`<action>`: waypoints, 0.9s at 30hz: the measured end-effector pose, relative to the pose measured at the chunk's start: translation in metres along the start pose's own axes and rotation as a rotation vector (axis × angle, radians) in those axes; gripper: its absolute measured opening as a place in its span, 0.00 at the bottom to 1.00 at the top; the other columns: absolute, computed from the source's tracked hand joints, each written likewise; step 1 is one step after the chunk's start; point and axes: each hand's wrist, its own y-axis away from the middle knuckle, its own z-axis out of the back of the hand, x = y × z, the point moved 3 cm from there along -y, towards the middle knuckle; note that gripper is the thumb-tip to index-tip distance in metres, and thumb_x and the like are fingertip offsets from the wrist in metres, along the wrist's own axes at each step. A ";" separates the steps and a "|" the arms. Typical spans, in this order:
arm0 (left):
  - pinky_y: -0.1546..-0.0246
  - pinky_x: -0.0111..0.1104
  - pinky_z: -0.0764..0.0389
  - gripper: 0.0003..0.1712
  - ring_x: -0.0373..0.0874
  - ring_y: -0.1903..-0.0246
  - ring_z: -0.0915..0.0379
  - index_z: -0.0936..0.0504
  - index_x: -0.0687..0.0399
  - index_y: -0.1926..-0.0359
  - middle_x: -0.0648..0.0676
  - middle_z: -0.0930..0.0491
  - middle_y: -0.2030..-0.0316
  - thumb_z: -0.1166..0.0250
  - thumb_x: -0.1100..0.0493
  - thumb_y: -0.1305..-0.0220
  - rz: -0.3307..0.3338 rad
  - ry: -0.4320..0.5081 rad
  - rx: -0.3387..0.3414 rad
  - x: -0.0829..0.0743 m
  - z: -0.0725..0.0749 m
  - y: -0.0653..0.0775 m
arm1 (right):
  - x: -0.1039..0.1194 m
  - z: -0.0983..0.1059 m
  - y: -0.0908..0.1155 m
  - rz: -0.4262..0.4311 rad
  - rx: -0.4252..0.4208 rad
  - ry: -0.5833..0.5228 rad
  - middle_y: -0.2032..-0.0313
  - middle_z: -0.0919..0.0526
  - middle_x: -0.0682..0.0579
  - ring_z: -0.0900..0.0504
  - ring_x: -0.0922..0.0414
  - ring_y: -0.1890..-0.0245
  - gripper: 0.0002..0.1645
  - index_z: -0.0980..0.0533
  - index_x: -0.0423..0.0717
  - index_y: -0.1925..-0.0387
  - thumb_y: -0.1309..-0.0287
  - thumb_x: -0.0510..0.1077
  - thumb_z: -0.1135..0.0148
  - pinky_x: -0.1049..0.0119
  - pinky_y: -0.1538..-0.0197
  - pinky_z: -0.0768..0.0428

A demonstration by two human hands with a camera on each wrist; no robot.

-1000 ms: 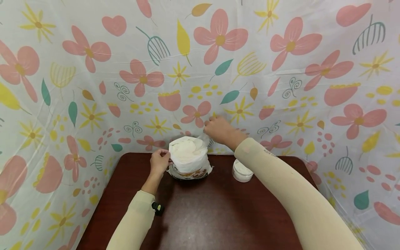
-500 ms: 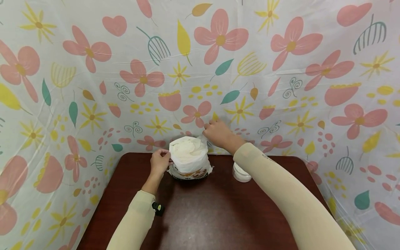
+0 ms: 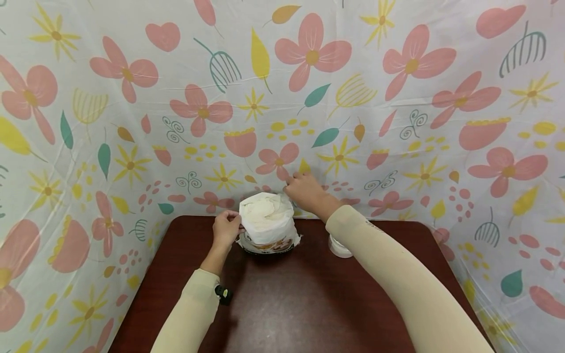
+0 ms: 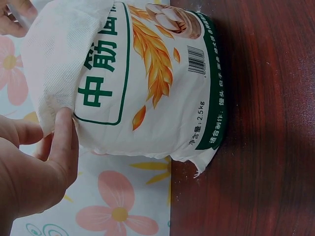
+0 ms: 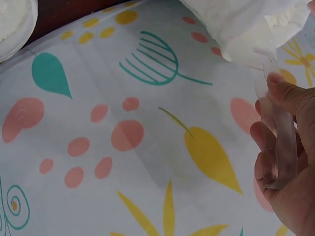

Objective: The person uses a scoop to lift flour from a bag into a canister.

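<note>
A white flour bag [image 3: 267,234] with Chinese print and a wheat picture [image 4: 152,59] stands at the table's back edge, its top folded outward and white flour [image 3: 260,208] showing inside. My left hand [image 3: 226,228] pinches the folded rim on the left between thumb and fingers. At the bag's right side, my right hand [image 3: 306,192] grips the handle of a clear plastic scoop [image 5: 285,142]. The scoop's front end reaches into the bag's mouth and is mostly hidden there.
A round tub [image 3: 338,250] of white powder stands right of the bag, partly covered by my right sleeve [image 3: 397,264]. Behind the dark red table [image 3: 282,304] hangs a flower-patterned curtain [image 3: 282,98], close to the bag and my right hand.
My right hand has moved slightly down and left, bringing the scoop further into the bag. The right sleeve now covers more of the tub. My left hand keeps its place on the rim.
</note>
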 end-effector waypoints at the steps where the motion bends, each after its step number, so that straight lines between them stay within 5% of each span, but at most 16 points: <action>1: 0.62 0.44 0.07 0.11 0.38 0.77 0.18 0.19 0.71 0.52 0.59 0.20 0.67 0.40 0.65 0.29 0.001 -0.002 0.000 0.000 0.000 0.000 | 0.001 0.000 0.000 -0.002 -0.009 -0.003 0.57 0.14 0.50 0.17 0.48 0.59 0.04 0.11 0.54 0.61 0.35 0.45 0.30 0.53 0.62 0.15; 16: 0.54 0.54 0.09 0.12 0.39 0.76 0.18 0.19 0.70 0.51 0.60 0.20 0.66 0.40 0.64 0.28 0.003 -0.004 0.007 -0.001 0.000 0.002 | 0.008 -0.007 0.000 -0.008 -0.026 -0.002 0.55 0.15 0.50 0.17 0.48 0.56 0.13 0.12 0.54 0.55 0.39 0.54 0.26 0.54 0.58 0.13; 27: 0.56 0.51 0.08 0.11 0.39 0.76 0.17 0.18 0.69 0.51 0.60 0.18 0.66 0.40 0.65 0.28 0.006 -0.020 0.002 -0.001 0.000 0.003 | 0.009 -0.011 0.006 -0.029 -0.029 -0.029 0.53 0.15 0.51 0.18 0.49 0.53 0.16 0.13 0.56 0.49 0.37 0.52 0.27 0.56 0.58 0.15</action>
